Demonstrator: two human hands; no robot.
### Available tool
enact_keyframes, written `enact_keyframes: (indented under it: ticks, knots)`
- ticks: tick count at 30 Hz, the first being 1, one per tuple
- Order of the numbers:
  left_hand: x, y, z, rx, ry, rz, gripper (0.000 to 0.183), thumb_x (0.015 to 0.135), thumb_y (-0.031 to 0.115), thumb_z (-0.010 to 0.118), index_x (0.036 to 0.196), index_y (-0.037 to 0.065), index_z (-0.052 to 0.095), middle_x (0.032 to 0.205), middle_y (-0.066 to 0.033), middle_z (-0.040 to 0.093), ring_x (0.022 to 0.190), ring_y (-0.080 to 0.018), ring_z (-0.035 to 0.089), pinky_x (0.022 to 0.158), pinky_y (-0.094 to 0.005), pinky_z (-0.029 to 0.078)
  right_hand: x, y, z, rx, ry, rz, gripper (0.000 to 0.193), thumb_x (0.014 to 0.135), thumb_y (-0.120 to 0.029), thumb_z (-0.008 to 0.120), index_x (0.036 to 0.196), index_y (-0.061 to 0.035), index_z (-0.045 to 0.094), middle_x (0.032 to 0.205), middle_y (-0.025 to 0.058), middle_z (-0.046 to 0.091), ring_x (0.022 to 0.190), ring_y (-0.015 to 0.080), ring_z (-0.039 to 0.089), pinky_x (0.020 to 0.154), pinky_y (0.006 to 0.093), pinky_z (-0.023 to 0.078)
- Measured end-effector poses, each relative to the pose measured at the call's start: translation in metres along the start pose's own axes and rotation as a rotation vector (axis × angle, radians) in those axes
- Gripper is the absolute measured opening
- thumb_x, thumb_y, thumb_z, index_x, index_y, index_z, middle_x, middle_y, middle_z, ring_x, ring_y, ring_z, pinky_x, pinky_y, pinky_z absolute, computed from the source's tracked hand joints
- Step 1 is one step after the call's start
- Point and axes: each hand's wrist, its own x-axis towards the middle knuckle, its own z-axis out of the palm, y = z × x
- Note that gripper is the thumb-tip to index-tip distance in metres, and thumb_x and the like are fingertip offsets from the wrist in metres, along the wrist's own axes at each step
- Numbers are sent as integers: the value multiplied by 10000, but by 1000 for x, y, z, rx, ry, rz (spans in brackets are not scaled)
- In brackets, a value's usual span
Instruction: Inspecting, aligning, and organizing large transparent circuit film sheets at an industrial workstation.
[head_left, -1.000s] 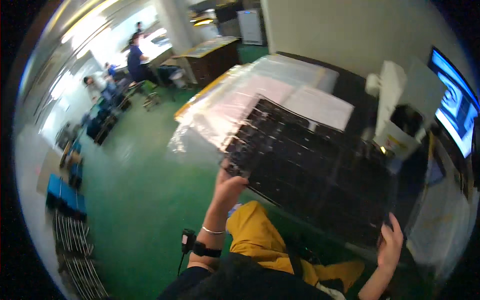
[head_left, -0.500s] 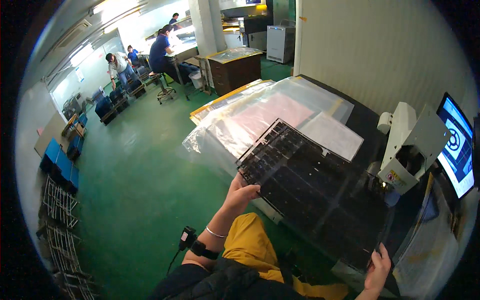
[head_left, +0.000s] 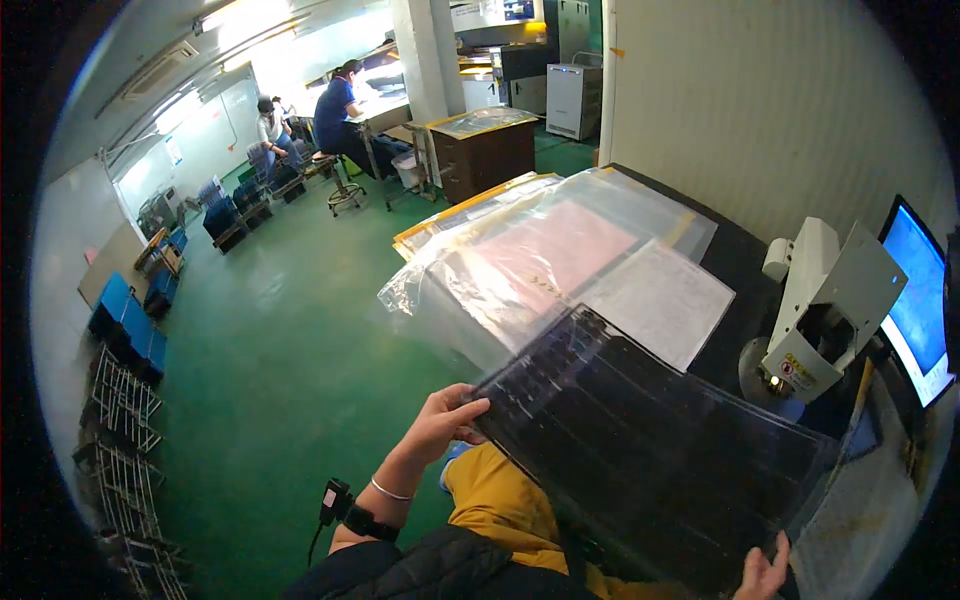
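A large dark, glossy rectangular sheet (head_left: 650, 440), faintly patterned near its far left corner, is held tilted in front of me. My left hand (head_left: 447, 418) grips its left edge, thumb on top and fingers beneath. At the near right corner, my right hand (head_left: 765, 572) pinches the edge; its lower part runs out of the picture. Beyond the sheet, a white paper (head_left: 665, 300) lies on the black table, partly covered by the sheet's far corner. Beside it, clear plastic film (head_left: 450, 285) covers a pink sheet (head_left: 560, 250).
A white instrument (head_left: 805, 300) stands at the table's right, next to a lit monitor (head_left: 915, 300). A brown drawer cabinet (head_left: 485, 160) is farther back. Along the left wall are metal racks (head_left: 125, 400) and blue panels (head_left: 130, 320). Another person (head_left: 335, 105) sits at a bright far bench.
The dark sheet has come nearer to me and lower, with both hands still on it. My left hand has shifted left and down. The monitor's picture has changed to mostly plain blue.
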Motion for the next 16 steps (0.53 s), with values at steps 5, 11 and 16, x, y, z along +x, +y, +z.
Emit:
enact_keyframes:
  ticks: [5, 11, 16]
  knots:
    - [-10, -8, 22, 207, -277, -27, 244, 776, 228, 679, 753, 26, 544, 586, -1, 532, 504, -77, 527, 439, -202, 422, -25, -11, -49, -94, 174, -104, 531, 854, -265, 545, 1229, 89, 414, 1286, 233, 399, 1162, 327, 401, 979, 374, 300]
    - [-20, -12, 84, 574, -388, 23, 375, 781, 327, 668, 608, 20, 538, 515, 30, 468, 472, -50, 448, 418, -215, 351, -54, 13, -112, 125, 289, 101, 592, 821, -325, 568, 1285, -1, 392, 1297, 225, 393, 1195, 370, 361, 1010, 383, 262]
    - [-19, -13, 136, 781, -316, 434, 196, 789, 217, 660, 838, 28, 644, 604, -47, 609, 538, -91, 552, 524, -242, 461, -79, 78, -180, 116, 372, -71, 521, 874, -274, 507, 1304, -21, 356, 1290, 96, 419, 1165, 207, 389, 991, 297, 265]
